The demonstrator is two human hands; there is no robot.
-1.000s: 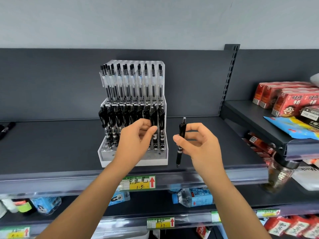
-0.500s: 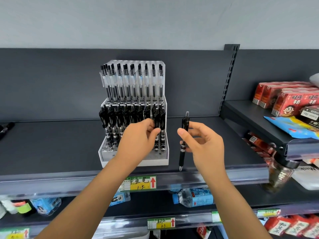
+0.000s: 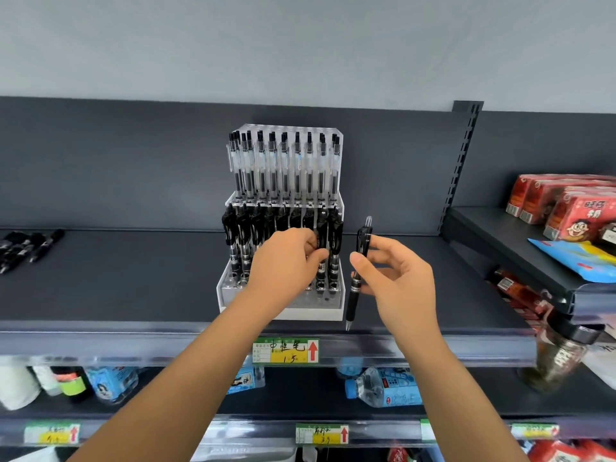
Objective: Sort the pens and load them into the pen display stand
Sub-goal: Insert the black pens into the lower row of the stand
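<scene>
In my judgement the task is close to its end. The white tiered plastic pen display stand point(image 3: 300, 313) is in the centre of the frame, on the dark grey metal shelf point(image 3: 133, 278). Its upper row is full of clear-barrelled pens with black tops point(image 3: 283, 168), all upright. Its lower row of black pens with rubber grips point(image 3: 246, 235) is nearly full, and a few free holes seem to show in the base at the lower right.

Some pens are not yet loaded. A small heap of loose black pens point(image 3: 23, 245) lies at the far left of the shelf, well apart from the stand. One black retractable pen point(image 3: 358, 271) is upright just to the right of the stand. The right hand point(image 3: 400, 278) pinches it between thumb and fingers, with the remaining fingers loosely spread. The left hand point(image 3: 283, 261) has its fingers curled around a single black pen in the lower row point(image 3: 322, 228), near the right end.
</scene>
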